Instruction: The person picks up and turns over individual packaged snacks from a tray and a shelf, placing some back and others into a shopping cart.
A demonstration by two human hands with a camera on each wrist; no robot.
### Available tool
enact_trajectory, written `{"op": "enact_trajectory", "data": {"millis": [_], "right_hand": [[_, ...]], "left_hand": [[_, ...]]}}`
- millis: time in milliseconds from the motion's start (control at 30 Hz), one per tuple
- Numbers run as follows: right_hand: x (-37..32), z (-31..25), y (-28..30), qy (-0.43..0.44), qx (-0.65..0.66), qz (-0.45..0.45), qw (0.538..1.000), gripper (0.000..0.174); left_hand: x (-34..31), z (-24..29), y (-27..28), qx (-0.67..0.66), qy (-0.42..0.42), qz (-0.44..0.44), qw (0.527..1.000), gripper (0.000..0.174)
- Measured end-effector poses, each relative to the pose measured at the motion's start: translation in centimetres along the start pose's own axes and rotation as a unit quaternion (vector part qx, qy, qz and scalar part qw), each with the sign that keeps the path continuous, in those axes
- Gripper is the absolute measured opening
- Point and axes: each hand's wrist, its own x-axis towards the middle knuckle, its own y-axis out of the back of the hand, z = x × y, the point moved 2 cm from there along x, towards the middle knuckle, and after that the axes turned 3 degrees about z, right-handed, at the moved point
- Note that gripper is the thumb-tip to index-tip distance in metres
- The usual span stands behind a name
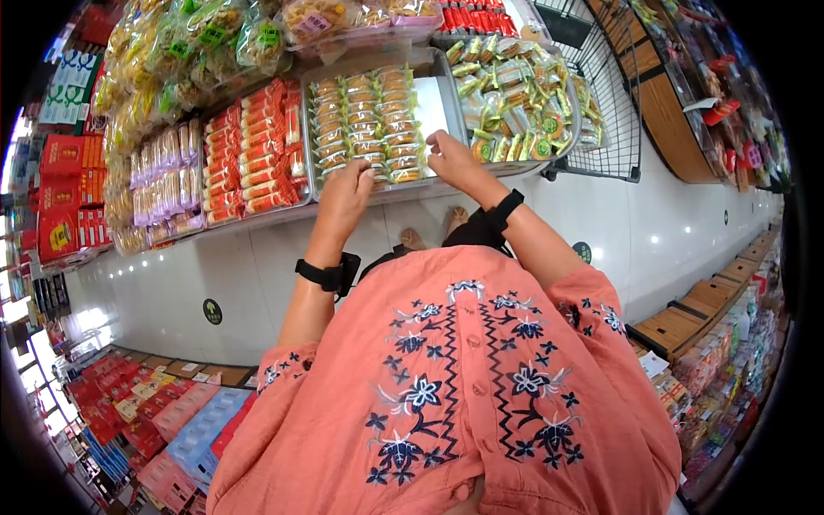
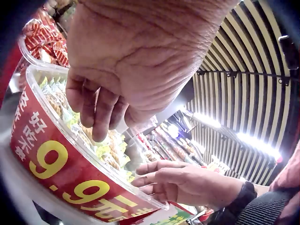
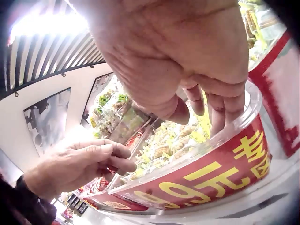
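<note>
Wrapped round pastries (image 1: 362, 112) stand in neat rows in a clear-rimmed bin (image 2: 70, 161), whose red front carries a yellow price. My left hand (image 1: 346, 196) is over the bin's front edge at the nearest packets, its fingers (image 2: 104, 110) hanging loosely bent and holding nothing visible. At the front right corner, beside a bare white strip (image 1: 430, 105), my right hand (image 1: 459, 165) reaches over the rim. Its relaxed fingers (image 3: 218, 110) point down inside the bin; their tips are partly hidden, and no packet shows in them.
Red-wrapped packets (image 1: 264, 146) and purple-wrapped ones (image 1: 163, 176) fill bins on the left. Loose green-wrapped packets (image 1: 515, 86) lie in the bin on the right, with a wire cart (image 1: 614, 103) beyond. Bagged snacks (image 1: 206, 39) are heaped behind.
</note>
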Motion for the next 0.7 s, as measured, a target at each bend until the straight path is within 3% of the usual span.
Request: {"op": "enact_trajectory", "data": {"millis": [67, 100, 200, 333, 467, 567, 700], "right_hand": [[-0.1, -0.2, -0.3, -0.018, 0.022, 0.013, 0.999, 0.042], [-0.1, -0.8, -0.3, -0.060, 0.035, -0.014, 0.997, 0.046], [0.3, -1.7, -0.2, -0.053, 0.017, -0.069, 0.996, 0.045], [0.6, -0.8, -0.3, -0.046, -0.011, -0.038, 0.998, 0.039], [0.5, -0.4, 0.4, 0.034, -0.019, 0.022, 0.999, 0.031], [0.0, -1.2, 1.5, 0.038, -0.004, 0.016, 0.999, 0.027], [0.2, -1.3, 2.8, 0.067, 0.023, 0.012, 0.997, 0.024]], "left_hand": [[-0.4, -0.5, 0.1, -0.001, 0.008, 0.001, 1.000, 0.027], [-0.5, -0.7, 0.2, 0.002, 0.011, -0.003, 1.000, 0.027], [-1.1, -1.2, 0.2, 0.007, 0.022, -0.007, 1.000, 0.026], [-1.5, -1.4, 0.0, -0.008, 0.031, -0.002, 0.999, 0.027], [-0.7, -0.8, -0.4, -0.049, 0.014, 0.047, 0.998, 0.031], [1.6, -0.6, -1.0, 0.022, -0.066, 0.079, 0.994, 0.034], [6.0, -0.2, -2.3, 0.106, -0.123, 0.059, 0.985, 0.034]]}}
